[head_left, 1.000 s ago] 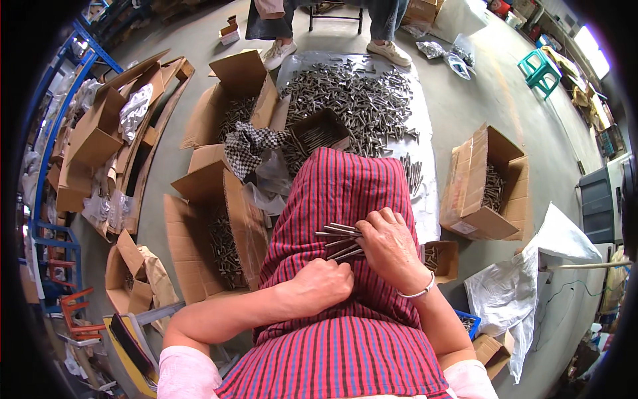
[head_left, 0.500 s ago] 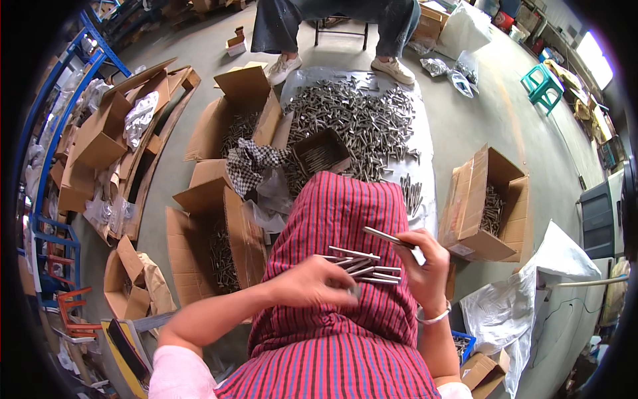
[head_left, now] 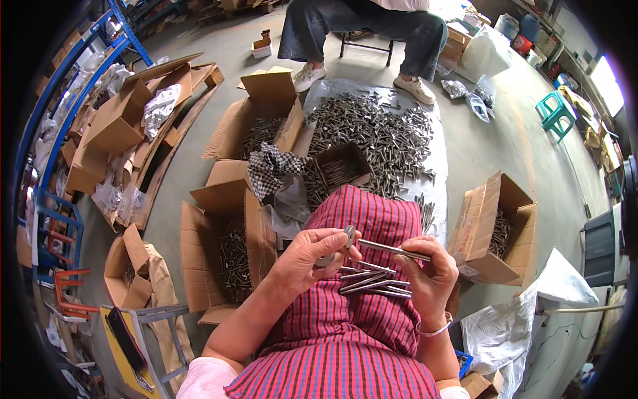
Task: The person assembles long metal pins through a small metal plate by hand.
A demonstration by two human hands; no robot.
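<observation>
My left hand (head_left: 307, 259) pinches a round metal washer (head_left: 349, 233) at the tip of a long grey bolt (head_left: 392, 250). My right hand (head_left: 430, 276) holds that bolt level above my lap, with several more bolts (head_left: 372, 282) gripped under its fingers. Both hands hover over a red striped cloth (head_left: 362, 219) on my knees. Beyond the lap lies a big heap of bolts (head_left: 382, 136) on a white sheet, with a small open box of bolts (head_left: 340, 167) at its near edge.
Open cardboard boxes with metal parts stand at left (head_left: 229, 256), far left (head_left: 266, 116) and right (head_left: 495, 229). A checked cloth (head_left: 271, 169) lies by the boxes. Another person (head_left: 362, 33) sits on a stool across the heap. Blue racking (head_left: 46, 133) runs along the left.
My right hand lifted one bolt out of the bundle and held it level. My left hand came up from the lap and brought a washer to the bolt's tip.
</observation>
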